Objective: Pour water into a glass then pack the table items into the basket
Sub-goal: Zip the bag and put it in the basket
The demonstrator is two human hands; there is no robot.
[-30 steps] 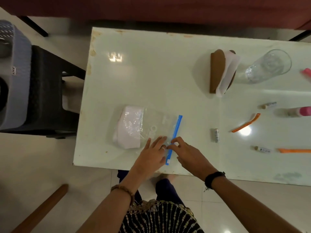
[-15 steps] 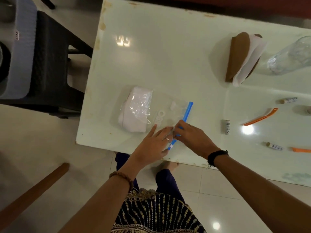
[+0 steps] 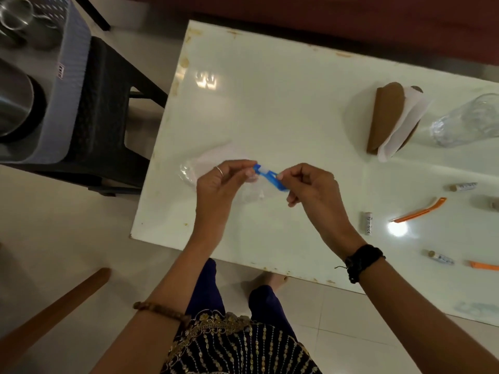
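At frame centre, both the left hand (image 3: 218, 184) and right hand (image 3: 310, 187) pinch the zip bag (image 3: 253, 194) by its blue strip (image 3: 270, 178), which runs between them, the basket (image 3: 67, 85) lying far upper left.

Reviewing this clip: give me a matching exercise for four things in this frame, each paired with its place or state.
Things:
1. zip bag
2. glass
3. basket
4. orange toothbrush

Places or states:
A. on the black stool beside the table
B. lying flat near a bright reflection
C. pinched by both hands at its blue strip
D. at the table's far right edge

Pairs: 1-C, 2-D, 3-A, 4-B
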